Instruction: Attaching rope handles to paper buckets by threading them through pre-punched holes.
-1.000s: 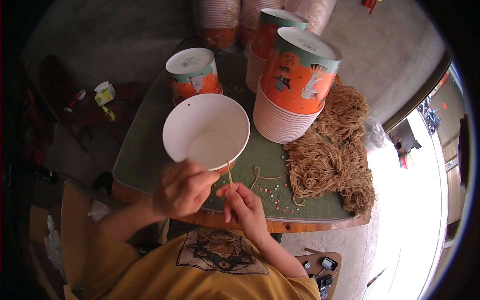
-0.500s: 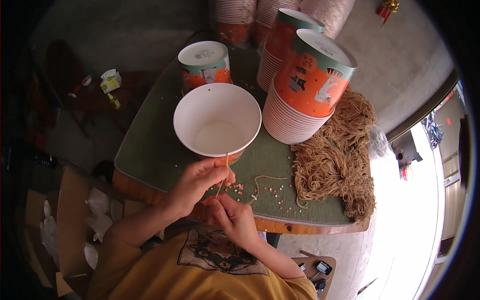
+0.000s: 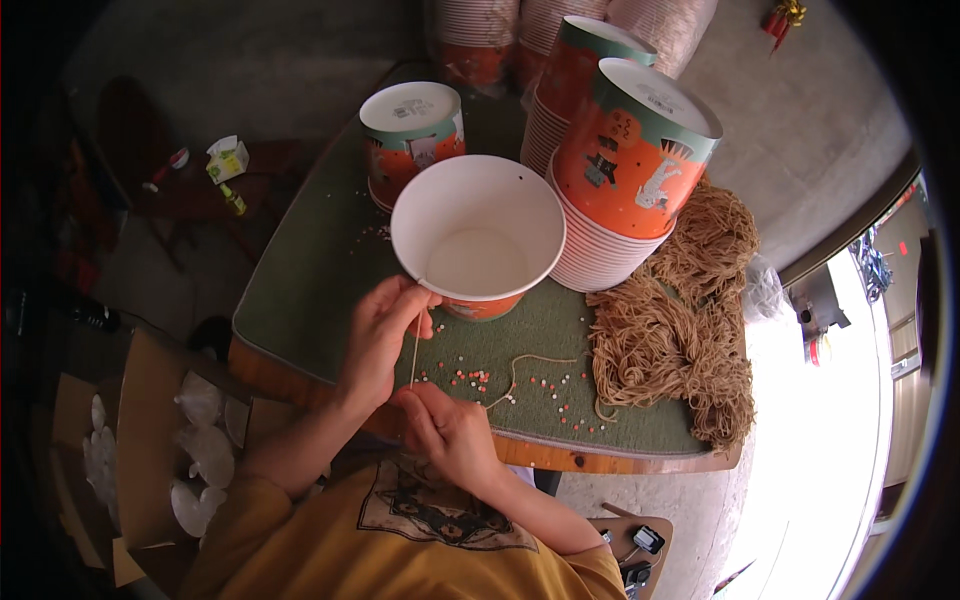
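A white-lined paper bucket [image 3: 478, 262] with an orange printed outside stands upright on the table before me. Near its far right rim is a small dark hole. My left hand [image 3: 385, 335] is closed in a pinch at the bucket's near left rim, fingertips on a thin tan cord [image 3: 416, 345]. That cord runs taut down to my right hand [image 3: 448, 430], whose fingers grip it by the table's front edge. A loose length of cord [image 3: 515, 372] curls over the green tabletop to the right of my hands. Whether the cord passes through the rim is hidden by my left fingers.
Tall stacks of upside-down buckets [image 3: 640, 140] stand at the back right, a shorter upturned one [image 3: 412, 110] behind left. Tangled tan cords [image 3: 650, 340] lie at the right. Small paper dots [image 3: 470, 378] are scattered on the table. An open carton [image 3: 150, 440] sits at lower left.
The bucket has shifted right and turned, so its hole now sits at the far right rim. My left hand has moved up and left to the rim, stretching the cord between my hands.
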`<action>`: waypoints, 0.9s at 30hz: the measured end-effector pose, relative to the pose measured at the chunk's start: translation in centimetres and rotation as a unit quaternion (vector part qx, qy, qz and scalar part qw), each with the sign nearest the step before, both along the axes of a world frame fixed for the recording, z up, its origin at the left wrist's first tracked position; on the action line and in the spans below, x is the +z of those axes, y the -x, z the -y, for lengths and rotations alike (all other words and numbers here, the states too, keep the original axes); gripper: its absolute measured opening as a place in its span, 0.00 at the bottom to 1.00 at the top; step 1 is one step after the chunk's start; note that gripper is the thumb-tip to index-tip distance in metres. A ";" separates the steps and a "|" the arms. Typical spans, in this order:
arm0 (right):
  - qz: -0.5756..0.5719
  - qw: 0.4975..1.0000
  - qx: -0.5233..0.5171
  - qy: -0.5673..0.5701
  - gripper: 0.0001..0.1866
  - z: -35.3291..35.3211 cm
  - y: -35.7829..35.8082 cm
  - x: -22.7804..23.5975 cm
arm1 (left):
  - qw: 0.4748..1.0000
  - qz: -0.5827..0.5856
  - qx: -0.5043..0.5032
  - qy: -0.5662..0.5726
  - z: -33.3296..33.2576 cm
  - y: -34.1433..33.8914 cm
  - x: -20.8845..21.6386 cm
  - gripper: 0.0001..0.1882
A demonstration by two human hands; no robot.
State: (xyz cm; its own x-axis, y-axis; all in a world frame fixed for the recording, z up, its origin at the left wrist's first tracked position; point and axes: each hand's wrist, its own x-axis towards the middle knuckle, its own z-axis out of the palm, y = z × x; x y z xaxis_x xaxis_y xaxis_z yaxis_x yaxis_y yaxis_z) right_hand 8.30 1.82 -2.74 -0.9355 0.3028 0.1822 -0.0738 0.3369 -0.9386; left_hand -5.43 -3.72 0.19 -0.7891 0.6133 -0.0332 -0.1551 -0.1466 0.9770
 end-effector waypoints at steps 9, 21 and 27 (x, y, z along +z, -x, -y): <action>-0.031 0.995 0.067 0.064 0.08 -2.3 -4.2 4.0 | 0.928 -0.373 0.016 0.018 1.3 -3.2 -4.1 0.06; -0.238 0.858 -0.017 0.455 0.19 -7.9 -5.6 6.8 | 0.819 -0.554 0.076 0.126 -0.4 2.4 4.0 0.05; -0.240 0.661 0.094 0.705 0.19 -9.7 -1.2 5.9 | 0.783 -0.602 -0.050 0.149 4.3 10.3 5.4 0.07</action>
State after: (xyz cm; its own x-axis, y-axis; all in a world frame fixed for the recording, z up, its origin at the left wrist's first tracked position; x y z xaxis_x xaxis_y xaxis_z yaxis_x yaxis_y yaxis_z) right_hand 9.46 11.49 3.21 -0.9181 0.3735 0.1322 -0.3918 -0.9055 -0.1627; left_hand -15.75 -8.00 5.57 -0.3076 0.7804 0.5444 0.9082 0.0701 0.4127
